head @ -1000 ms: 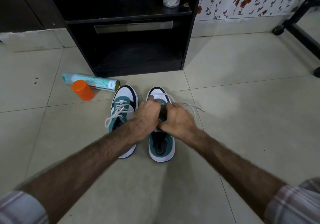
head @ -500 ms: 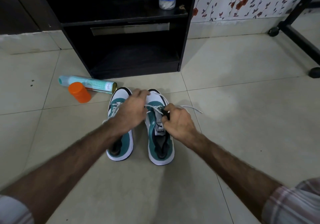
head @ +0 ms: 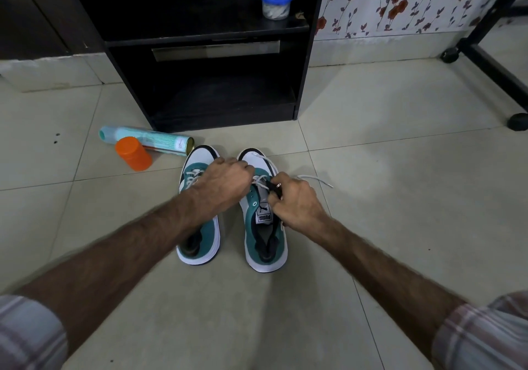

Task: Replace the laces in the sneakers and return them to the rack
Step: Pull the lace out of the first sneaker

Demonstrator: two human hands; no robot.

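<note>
Mid-lacing, nothing racked yet. Pair of teal-and-white low-top sneakers: left sneaker point(head: 200, 221) and right sneaker point(head: 264, 227) side by side on beige tiled floor point(head: 400, 198), near black open-shelf rack point(head: 217, 89). Left one looks laced. Right one only partly threaded: thin white lace point(head: 314, 180) through far eyelets, loose end trailing right, near eyelets bare, tongue showing. Left hand point(head: 224, 182) curled over far eyelets, exact hold hidden. Right hand point(head: 297, 202) pinching black eyelet edge. Left to do: finish threading, tie, shelve both.
</note>
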